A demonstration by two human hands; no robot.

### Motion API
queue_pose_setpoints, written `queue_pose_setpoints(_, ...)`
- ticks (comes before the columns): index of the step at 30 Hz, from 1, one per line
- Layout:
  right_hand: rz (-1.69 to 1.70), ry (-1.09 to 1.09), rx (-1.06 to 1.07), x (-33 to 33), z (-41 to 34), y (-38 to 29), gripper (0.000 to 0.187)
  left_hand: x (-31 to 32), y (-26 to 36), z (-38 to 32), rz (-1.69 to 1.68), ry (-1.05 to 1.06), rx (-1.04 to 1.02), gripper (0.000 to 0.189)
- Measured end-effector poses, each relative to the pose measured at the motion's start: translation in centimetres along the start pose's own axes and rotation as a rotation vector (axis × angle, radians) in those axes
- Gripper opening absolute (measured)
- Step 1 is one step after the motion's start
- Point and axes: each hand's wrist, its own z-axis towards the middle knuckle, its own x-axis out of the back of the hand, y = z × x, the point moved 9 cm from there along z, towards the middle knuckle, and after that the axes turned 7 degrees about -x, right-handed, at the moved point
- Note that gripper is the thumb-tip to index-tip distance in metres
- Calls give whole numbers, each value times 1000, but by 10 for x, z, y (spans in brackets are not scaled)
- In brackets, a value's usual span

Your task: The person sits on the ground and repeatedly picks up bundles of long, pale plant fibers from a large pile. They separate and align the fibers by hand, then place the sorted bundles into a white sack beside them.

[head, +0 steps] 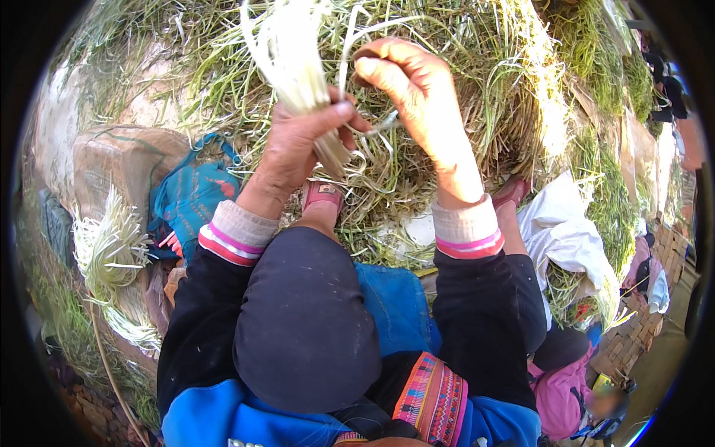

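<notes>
My left hand (301,131) grips a bundle of pale, peeled plant stalks (296,61), which fans out overexposed above the fist. Its cut ends (333,156) poke out below the fingers. A loose pale strand (343,61) rises from the bundle and bends right, passing close to my right hand. My right hand (416,84) is raised beside it, thumb and curled fingers drawn together; whether a strand is pinched there is hidden. Under both hands lies a heap of green and straw-coloured stalks (491,123).
At left are a tan sack (120,162), a teal cloth bag (195,193) and tied bundles of pale stalks (109,246). A white plastic sack (564,223) lies at right. A person in pink (561,402) sits close by at lower right. A thin stick (109,363) slants at lower left.
</notes>
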Motion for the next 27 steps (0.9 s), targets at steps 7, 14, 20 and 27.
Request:
queue_pose_setpoints(7, 306, -275, -355, -48, -40, 82, 24, 55, 45, 15, -210, 75, -96, 8)
queue_pose_setpoints(14, 475, -66, -542, 7, -62, 158, 11, 94, 82, 15, -136, 128, -163, 10)
queue_pose_setpoints(20, -514, 248, -521, 80, -86, 210, 14, 121, 134, 15, -199, 152, -253, 12)
queue_pose_setpoints(27, -987, 40, -429, 39, -85, 184, 27, 102, 135, 19, -207, 79, -216, 13)
